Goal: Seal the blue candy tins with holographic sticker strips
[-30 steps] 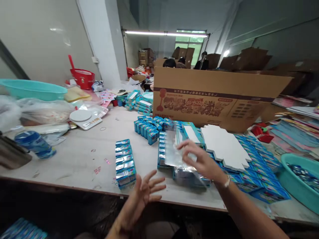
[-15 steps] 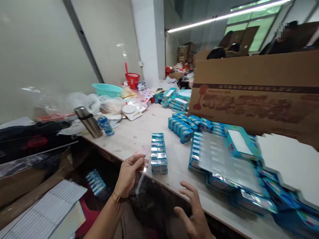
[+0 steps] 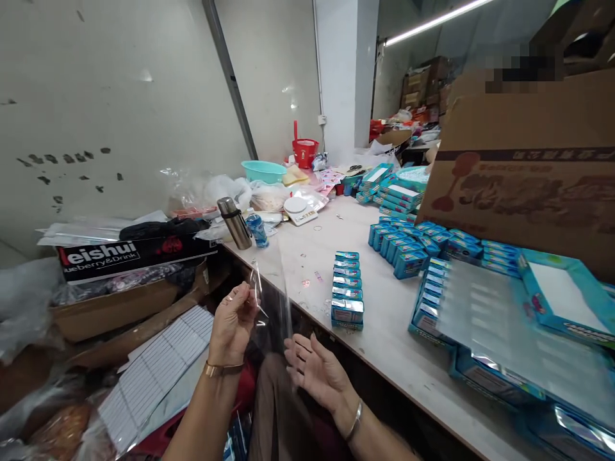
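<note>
My left hand pinches the top edge of a clear plastic bag, which hangs in front of the table's near edge. Just right of the bag is my right hand, palm up and fingers spread, with its fingertips at the bag's lower part. A short row of small blue boxes stands on the table just beyond my hands. To the right lies a stack of clear shiny bags on top of more blue boxes.
A big brown carton stands at the right rear. A steel flask, a can, a scale, a teal basin and a red bucket line the table's left side. Cartons and white sheets lie low at left.
The view has swung left. My left hand lifted the clear bag higher, and my right hand came up from below the table edge to the bag.
</note>
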`<act>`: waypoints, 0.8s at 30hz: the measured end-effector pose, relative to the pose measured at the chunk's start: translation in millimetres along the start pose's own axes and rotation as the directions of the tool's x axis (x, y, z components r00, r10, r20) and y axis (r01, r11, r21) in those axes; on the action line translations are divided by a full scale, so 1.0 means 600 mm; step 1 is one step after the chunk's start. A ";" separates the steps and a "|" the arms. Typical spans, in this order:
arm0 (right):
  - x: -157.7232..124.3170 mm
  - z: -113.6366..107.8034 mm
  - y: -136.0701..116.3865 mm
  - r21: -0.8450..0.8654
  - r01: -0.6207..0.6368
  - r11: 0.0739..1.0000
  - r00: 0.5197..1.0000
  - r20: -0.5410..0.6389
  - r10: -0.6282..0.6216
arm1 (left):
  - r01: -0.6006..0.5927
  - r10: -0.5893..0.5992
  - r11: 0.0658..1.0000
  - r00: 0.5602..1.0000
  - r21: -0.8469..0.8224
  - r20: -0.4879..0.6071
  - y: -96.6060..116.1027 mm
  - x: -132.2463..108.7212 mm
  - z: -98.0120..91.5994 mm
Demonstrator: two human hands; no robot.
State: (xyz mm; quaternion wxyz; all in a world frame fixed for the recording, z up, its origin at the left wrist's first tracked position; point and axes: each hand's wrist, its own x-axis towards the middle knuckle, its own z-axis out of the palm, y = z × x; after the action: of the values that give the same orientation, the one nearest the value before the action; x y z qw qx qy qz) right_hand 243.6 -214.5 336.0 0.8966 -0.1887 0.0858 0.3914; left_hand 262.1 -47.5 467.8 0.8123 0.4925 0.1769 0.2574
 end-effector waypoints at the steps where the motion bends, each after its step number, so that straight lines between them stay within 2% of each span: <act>1: 0.008 0.005 0.003 0.007 -0.007 1.000 1.000 -0.017 0.007 | 0.004 -0.004 1.000 1.000 0.006 -0.012 0.003 0.000 -0.006; 3: 0.015 0.006 0.011 -0.034 0.035 0.999 0.996 -0.080 -0.037 | -0.032 0.034 0.998 0.999 0.054 -0.041 0.010 0.001 -0.020; 5: 0.013 0.003 0.014 -0.167 0.135 0.977 0.978 -0.137 -0.159 | -0.171 0.186 0.969 0.980 0.179 -0.074 0.017 0.000 -0.037; 6: 0.009 0.001 0.013 -0.261 0.209 0.942 0.954 -0.155 -0.255 | -0.257 0.291 0.924 0.953 0.282 -0.086 0.018 -0.002 -0.046; 8: -0.004 -0.002 0.002 -0.479 0.347 0.806 0.865 -0.168 -0.472 | -0.387 0.480 0.763 0.875 0.518 -0.054 0.014 -0.009 -0.065; 10: -0.021 -0.005 -0.014 -0.669 0.411 0.619 0.739 -0.153 -0.656 | -0.422 0.549 0.604 0.835 0.676 0.031 0.001 -0.018 -0.082; 12: -0.040 -0.008 -0.030 -0.785 0.400 0.472 0.644 -0.126 -0.755 | -0.415 0.524 0.553 0.848 0.723 0.086 -0.017 -0.028 -0.097; 14: -0.058 -0.012 -0.040 -0.833 0.380 0.403 0.588 -0.118 -0.800 | -0.408 0.497 0.562 0.862 0.720 0.101 -0.036 -0.036 -0.106; 17: -0.075 -0.019 -0.042 -0.831 0.384 0.402 0.569 -0.130 -0.812 | -0.463 0.542 0.565 0.833 0.683 0.116 -0.059 -0.046 -0.111; 21: -0.074 -0.026 -0.038 -0.747 0.419 0.516 0.594 -0.204 -0.778 | -0.580 0.679 0.498 0.723 0.645 0.126 -0.076 -0.056 -0.104; 22: -0.071 -0.027 -0.037 -0.720 0.427 0.547 0.594 -0.233 -0.770 | -0.585 0.698 0.499 0.709 0.639 0.104 -0.078 -0.057 -0.102; 24: -0.066 -0.026 -0.036 -0.673 0.433 0.600 0.602 -0.280 -0.748 | -0.570 0.703 0.538 0.710 0.621 0.043 -0.083 -0.058 -0.099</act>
State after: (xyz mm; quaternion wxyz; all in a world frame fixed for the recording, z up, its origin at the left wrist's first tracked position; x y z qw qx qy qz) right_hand 232.2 -260.9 339.3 0.8205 -0.5521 0.1479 -0.0076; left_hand 214.5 -45.1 397.5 0.4406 0.7195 0.1404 0.5182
